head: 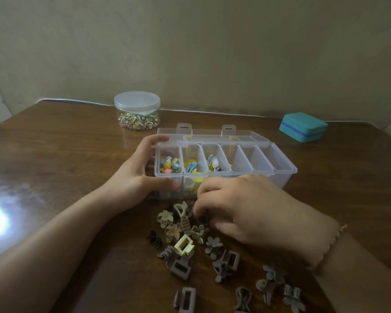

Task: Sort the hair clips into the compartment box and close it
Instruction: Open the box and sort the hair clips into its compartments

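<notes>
I see my left hand [137, 177] clamped on the left end of the open compartment box [280, 175], which sits mid-tabletop [54, 154] with small colourful clips in its three leftmost compartments. My right hand [253, 211] reaches fingers-down into the pile of hair clips [185, 236] just in front of the box; I cannot tell whether it grips one.

Both of my forearms are bare to the frame edge, no sleeves in view. My right hand [253, 208] has a thin bracelet [332, 247] of small pale pink beads around the wrist. My left hand [140, 175] wears no bracelet or ring that I can see.
</notes>
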